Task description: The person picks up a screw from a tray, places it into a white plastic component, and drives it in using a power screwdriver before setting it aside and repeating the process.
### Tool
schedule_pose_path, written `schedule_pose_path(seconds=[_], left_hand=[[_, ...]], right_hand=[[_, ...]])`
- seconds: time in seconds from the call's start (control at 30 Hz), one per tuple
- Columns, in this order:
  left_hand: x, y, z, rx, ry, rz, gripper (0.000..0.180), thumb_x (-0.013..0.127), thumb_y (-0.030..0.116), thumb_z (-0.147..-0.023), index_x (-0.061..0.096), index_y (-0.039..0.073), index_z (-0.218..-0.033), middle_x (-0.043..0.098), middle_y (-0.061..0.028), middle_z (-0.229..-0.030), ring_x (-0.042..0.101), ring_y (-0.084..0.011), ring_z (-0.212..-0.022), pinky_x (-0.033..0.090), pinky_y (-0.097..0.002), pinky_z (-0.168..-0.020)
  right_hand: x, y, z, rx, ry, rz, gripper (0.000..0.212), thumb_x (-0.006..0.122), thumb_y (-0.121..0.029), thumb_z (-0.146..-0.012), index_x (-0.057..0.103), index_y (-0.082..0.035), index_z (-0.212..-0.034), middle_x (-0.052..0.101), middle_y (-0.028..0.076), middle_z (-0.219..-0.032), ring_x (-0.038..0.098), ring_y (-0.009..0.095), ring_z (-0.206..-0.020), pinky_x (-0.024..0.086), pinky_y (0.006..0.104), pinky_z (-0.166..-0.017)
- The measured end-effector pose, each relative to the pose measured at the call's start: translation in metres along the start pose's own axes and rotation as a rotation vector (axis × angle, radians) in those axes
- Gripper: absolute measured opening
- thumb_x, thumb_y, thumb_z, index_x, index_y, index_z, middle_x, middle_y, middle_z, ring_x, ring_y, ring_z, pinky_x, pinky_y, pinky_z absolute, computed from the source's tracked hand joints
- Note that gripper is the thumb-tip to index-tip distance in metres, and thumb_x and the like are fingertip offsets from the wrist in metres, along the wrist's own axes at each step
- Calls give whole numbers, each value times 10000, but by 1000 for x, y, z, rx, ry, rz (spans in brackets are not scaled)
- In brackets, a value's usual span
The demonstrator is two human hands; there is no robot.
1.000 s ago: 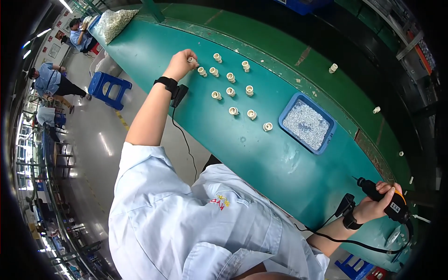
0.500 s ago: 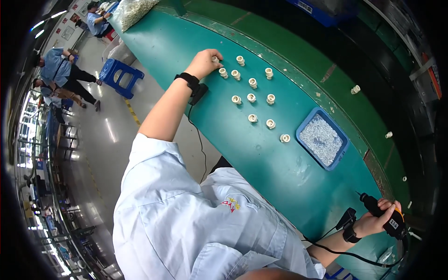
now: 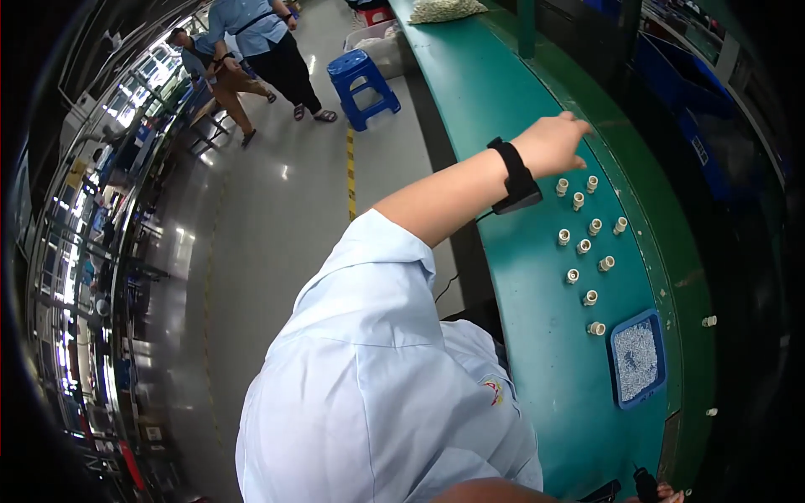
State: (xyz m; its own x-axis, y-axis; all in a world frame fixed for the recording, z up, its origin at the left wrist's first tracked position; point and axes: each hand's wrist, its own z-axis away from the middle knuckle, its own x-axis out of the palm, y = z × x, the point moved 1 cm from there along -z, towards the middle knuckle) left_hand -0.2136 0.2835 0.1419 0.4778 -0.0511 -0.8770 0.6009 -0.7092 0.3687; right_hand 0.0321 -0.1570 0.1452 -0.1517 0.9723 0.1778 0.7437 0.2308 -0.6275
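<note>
My left hand (image 3: 552,145) reaches over the green bench, just beyond a group of cream-white, socket-like fittings (image 3: 584,246). Its fingers point away and the thumb stands apart, with nothing visible between them; the palm side is hidden. Nearest to this hand is a pair of fittings (image 3: 562,186). Several more stand spaced out along the bench toward a blue tray (image 3: 615,369) of small clear pieces (image 3: 637,359). At the lower edge my right hand (image 3: 668,495), partly cut off, grips a black electric screwdriver (image 3: 645,484) with its thin bit pointing up.
A bag of small pale parts (image 3: 449,9) lies at the bench's far end. Two loose fittings (image 3: 709,321) sit on the green strip beyond the bench edge. Left of the bench are a blue stool (image 3: 362,84) and two people (image 3: 251,33) standing on the grey floor.
The view has swung left, so bench and fittings appear farther right. My left hand was closed around a fitting; now its fingers are spread farther out. The screwdriver has slipped toward the lower edge of view.
</note>
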Motion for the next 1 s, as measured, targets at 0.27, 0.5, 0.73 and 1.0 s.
schedule_pose_path(seconds=[0.27, 0.5, 0.73, 1.0], left_hand=[[-56, 216, 10, 663, -86, 327, 451, 737, 226, -761, 610, 33, -1148, 601, -158, -1058, 586, -336, -1002, 487, -391, -857], [60, 309, -90, 644, -130, 182, 545, 760, 269, -759, 584, 25, -1214, 620, -191, -1169, 621, -329, -1032, 497, -378, -897], [197, 350, -103, 340, -333, 201, 513, 803, 236, -699, 633, 54, -1148, 656, -149, -1114, 623, -310, -1046, 498, -382, -910], [270, 329, -121, 291, -343, 308, 155, 698, 64, -747, 678, 66, -901, 693, -142, -826, 678, -282, -801, 533, -366, -739]], right_hand=[[-61, -15, -4, 317, 34, -62, 197, 563, -94, -925, 564, 27, -1081, 508, 29, -749, 468, 121, -656, 419, 251, -637], [-43, -27, -12, 298, -10, -64, 178, 550, -72, -896, 501, 15, -1044, 503, 49, -673, 486, 138, -597, 438, 288, -593], [-63, -22, -5, 330, 73, 8, 157, 560, -43, -876, 499, -6, -1016, 506, 53, -669, 498, 129, -579, 451, 272, -579], [-67, -9, -5, 329, 79, 43, 168, 598, 18, -839, 514, -18, -980, 551, 37, -683, 562, 106, -574, 477, 244, -547]])
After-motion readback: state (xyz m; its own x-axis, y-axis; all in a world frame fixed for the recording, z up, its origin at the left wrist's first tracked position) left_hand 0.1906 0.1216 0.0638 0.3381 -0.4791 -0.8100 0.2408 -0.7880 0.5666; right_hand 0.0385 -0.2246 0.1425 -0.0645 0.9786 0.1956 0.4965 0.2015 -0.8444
